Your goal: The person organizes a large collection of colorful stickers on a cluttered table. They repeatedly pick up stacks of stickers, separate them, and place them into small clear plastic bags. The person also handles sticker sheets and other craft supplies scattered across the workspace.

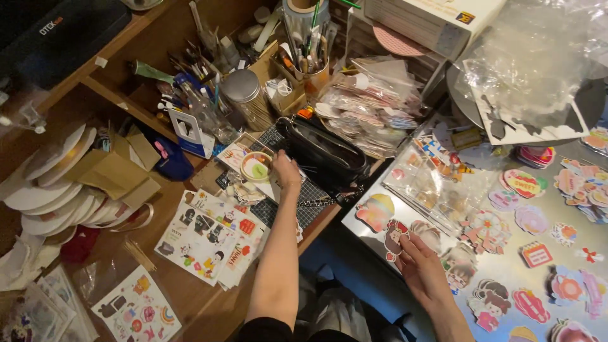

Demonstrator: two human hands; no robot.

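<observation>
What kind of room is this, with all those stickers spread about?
Probably a home craft or scrapbooking desk. Sticker sheets cover the wooden desk, cups of pens and brushes stand behind, and loose cartoon stickers lie by the right hand. The left hand touches a tape roll.

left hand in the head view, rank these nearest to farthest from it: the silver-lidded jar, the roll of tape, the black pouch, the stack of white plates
From the left hand:
1. Roll of tape, at its fingertips, just to the left.
2. Black pouch, just to the right.
3. Silver-lidded jar, farther up and left, at the shelf.
4. Stack of white plates, far left edge of the desk.
</observation>
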